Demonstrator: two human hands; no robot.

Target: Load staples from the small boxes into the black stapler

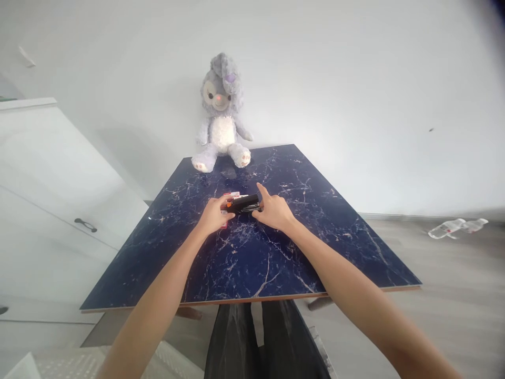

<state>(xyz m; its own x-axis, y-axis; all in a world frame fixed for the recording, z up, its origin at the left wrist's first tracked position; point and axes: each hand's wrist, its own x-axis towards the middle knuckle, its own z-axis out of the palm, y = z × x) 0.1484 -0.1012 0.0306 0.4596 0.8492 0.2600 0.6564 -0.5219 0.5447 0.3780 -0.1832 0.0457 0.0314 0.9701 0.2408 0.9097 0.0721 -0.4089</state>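
A black stapler [245,203] with a small orange part at its left end lies sideways between my hands, over the middle of the table. My left hand [215,215] pinches its left end between thumb and fingers. At the other end, my right hand [275,209] holds it with the thumb in front and fingers behind, the index finger pointing out and away. Partly hidden behind and beneath the stapler and my left fingers is a small red-and-white packet [232,194]; its kind cannot be made out.
A grey plush rabbit [223,131] sits at the back of the dark blue marbled table [252,263], against the wall. To the left stands a white cabinet [47,184] with a dark handle. A clear plastic bottle [447,228] lies on the floor at right.
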